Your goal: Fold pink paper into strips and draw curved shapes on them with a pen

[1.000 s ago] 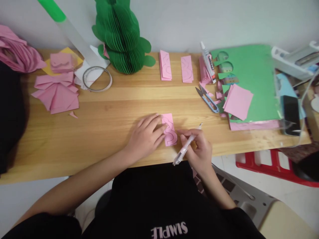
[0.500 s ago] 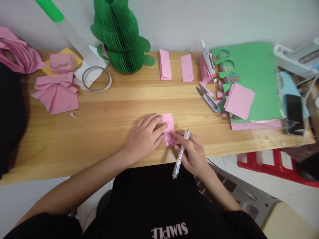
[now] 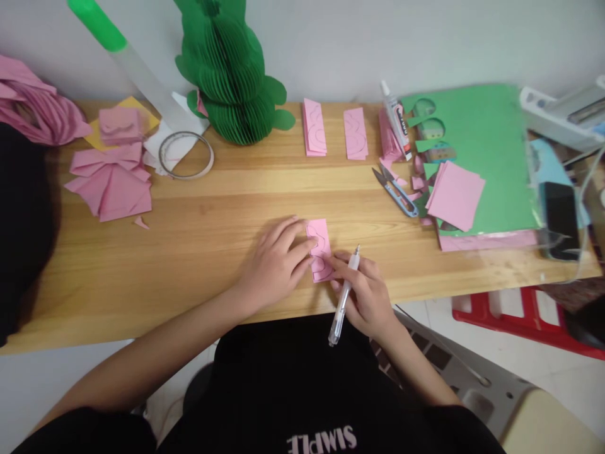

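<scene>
A narrow folded pink paper (image 3: 321,230) with dark curvy outlines drawn on it lies near the front edge of the table. My left hand (image 3: 271,268) rests at its left side, fingertips holding the sheet. From the right, the index finger of my right hand (image 3: 371,296) touches the paper's lower part. That hand also has a clear-and-white pen (image 3: 343,302) lodged in it, the tip pointing away from me. Farther back, two more folded pink papers (image 3: 314,129) with similar outlines stand apart from my hands.
Blue thread snips (image 3: 401,198) and a glue tube (image 3: 397,120) lie at right, beside green sheets (image 3: 491,157) and stacked pink squares (image 3: 456,195). A green honeycomb paper figure (image 3: 231,82), a tape roll (image 3: 210,161) and folded pink pieces (image 3: 113,189) occupy the left. A phone (image 3: 560,211) lies far right.
The whole view has shifted slightly, so things sit a little lower in the picture. My hands, the paper and the pen keep nearly the same places.
</scene>
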### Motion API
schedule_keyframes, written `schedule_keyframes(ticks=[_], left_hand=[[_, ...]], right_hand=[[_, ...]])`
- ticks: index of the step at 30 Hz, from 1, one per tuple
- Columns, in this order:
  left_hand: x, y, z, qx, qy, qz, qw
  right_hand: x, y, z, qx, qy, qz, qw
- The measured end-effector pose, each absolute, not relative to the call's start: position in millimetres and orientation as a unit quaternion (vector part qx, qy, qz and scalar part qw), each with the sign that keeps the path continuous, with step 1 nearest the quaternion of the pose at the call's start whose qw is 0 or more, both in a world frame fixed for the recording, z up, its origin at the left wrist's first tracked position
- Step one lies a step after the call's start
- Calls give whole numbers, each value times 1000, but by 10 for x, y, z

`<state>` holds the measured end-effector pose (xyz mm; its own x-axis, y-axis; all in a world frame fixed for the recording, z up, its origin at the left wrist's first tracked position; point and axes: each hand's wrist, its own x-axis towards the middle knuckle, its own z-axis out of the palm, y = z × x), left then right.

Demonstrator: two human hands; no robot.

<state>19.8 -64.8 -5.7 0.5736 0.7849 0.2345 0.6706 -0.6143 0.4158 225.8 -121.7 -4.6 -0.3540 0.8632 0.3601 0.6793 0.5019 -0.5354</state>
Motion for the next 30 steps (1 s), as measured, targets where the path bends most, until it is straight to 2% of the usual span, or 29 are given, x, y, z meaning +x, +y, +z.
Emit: schedule_keyframes(ticks=[17, 30], left_hand=[[193, -645, -49, 868, 418, 217, 159], [192, -643, -81, 869, 411, 235, 144]], right_hand=[[2261, -1223, -70, -447, -831, 151, 296], [2240, -1214, -82, -483, -809, 161, 292]])
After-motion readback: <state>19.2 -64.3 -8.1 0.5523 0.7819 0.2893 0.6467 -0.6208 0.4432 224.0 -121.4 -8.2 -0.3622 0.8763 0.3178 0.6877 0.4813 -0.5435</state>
